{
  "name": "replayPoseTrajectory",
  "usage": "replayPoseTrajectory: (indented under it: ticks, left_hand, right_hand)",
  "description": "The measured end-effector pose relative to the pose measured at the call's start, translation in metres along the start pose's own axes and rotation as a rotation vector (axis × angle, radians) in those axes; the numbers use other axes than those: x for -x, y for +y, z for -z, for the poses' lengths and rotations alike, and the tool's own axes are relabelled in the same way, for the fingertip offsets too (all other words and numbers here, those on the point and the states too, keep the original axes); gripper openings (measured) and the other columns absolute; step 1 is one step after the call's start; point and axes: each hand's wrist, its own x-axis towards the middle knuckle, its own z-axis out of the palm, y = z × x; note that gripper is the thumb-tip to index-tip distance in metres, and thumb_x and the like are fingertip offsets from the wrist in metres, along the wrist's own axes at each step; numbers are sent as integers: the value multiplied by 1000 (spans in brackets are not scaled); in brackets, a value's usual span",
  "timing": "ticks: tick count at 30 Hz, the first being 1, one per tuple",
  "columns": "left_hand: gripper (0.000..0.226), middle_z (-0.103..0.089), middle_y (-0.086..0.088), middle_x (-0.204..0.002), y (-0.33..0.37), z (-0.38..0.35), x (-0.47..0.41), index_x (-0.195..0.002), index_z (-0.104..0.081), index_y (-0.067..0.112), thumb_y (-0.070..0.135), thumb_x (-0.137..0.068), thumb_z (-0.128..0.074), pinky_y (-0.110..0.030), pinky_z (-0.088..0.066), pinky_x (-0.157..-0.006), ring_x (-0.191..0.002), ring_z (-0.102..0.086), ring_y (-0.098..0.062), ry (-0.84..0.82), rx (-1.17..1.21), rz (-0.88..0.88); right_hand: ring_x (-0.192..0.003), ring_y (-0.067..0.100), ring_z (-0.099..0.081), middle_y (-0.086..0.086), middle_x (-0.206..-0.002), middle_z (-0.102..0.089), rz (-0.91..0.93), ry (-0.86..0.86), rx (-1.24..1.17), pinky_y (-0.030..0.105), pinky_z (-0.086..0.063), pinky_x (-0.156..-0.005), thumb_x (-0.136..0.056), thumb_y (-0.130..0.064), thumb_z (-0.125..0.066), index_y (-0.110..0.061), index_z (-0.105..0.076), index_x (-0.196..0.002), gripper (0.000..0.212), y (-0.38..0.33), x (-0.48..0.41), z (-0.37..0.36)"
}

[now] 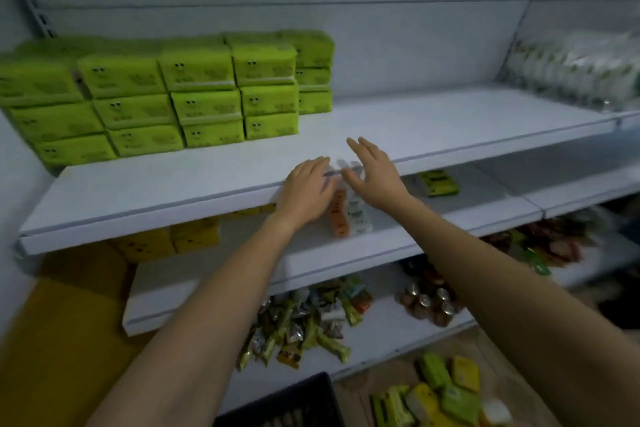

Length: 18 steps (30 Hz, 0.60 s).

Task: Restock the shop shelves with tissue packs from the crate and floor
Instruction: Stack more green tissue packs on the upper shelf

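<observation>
Upper shelf (450,121): white, with a bare stretch in the middle and to the right.

Green tissue packs (194,97): stacked three high in rows at the left end of the upper shelf, faces outward, well to the left of and behind both hands.

Left hand (306,191): palm down over the front lip of the upper shelf. Grip spread flat with fingers straight, holding nothing that can be seen.

Right hand (375,173): just beside the left, raised a little above the shelf board. Grip spread with fingers straight and apart.

Orange pack (338,213) and white pack (360,215): side by side in the gap between the two wrists, below the shelf lip. Blur hides whether either hand touches them.

Second shelf (415,239): yellow packs (166,239) at its left under the upper shelf, and a single green pack (437,183) to the right of the right hand.

Lower shelf (381,340): snack packets (304,322) and cans (429,302).

Floor: loose packs (440,392), green and yellow, at lower right. The black crate (294,402) shows at the bottom edge between the forearms.

Far right, upper level: clear-wrapped packs (575,66), blurred.
</observation>
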Motion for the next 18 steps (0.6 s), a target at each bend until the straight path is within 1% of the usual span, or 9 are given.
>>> replayPoseTrajectory:
  ticks: [2, 5, 8, 10, 13, 15, 18]
  left_hand:
    - [48, -36, -9, -148, 24, -24, 15, -142, -35, 8, 29, -99, -38, -30, -20, -113, -137, -29, -22, -48, 67, -20]
    - [48, -32, -6, -151, 66, -67, 41, -144, -31, 10, 31, -100, -36, -30, -18, -113, -140, -24, -20, -157, 154, -57]
    - [48, -34, -7, -149, 105, -114, 64, -143, -33, 10, 30, -100, -37, -28, -19, -111, -138, -28, -22, -281, 183, -129]
    - [48, -34, -7, -149, 129, -145, 79, -143, -32, 10, 30, -100, -37, -29, -21, -111, -138, -28, -22, -379, 200, -156]
    - [50, -30, -4, -152, 164, -193, 104, -145, -29, 12, 32, -100, -35, -32, -19, -113, -140, -23, -20, -539, 220, -184]
    - [50, -28, -3, -153, 189, -226, 120, -146, -28, 14, 33, -100, -34, -32, -19, -113, -141, -20, -19, -640, 228, -185]
    - [49, -28, -4, -152, 223, -275, 143, -146, -29, 14, 33, -100, -33, -33, -22, -112, -140, -22, -21, -757, 228, -186]
  right_hand:
    - [-140, 26, -25, 12, -152, -25, -53, -4, 54, 35, -20, -111, -94, -30, -50, -14, -29, -145, 57, 19, 40, 10]
    - [-140, 23, -23, 7, -154, -23, -184, -16, 103, 34, -20, -112, -95, -33, -48, -17, -27, -146, 57, 56, 102, 26]
    - [-140, 25, -23, 6, -154, -22, -349, -25, 124, 37, -22, -112, -95, -35, -47, -19, -27, -146, 57, 97, 160, 39]
    - [-140, 25, -23, 6, -154, -23, -466, -30, 117, 37, -23, -112, -95, -36, -46, -20, -26, -146, 57, 125, 199, 46]
    - [-140, 24, -22, 6, -154, -24, -631, -40, 90, 37, -21, -112, -96, -36, -46, -22, -27, -146, 56, 164, 263, 49]
    - [-141, 23, -22, 6, -154, -23, -748, -70, 75, 36, -21, -112, -96, -36, -45, -21, -26, -146, 56, 190, 310, 49]
    - [-141, 25, -21, 6, -154, -23, -917, -134, 46, 37, -21, -112, -96, -36, -44, -22, -25, -146, 55, 230, 377, 46]
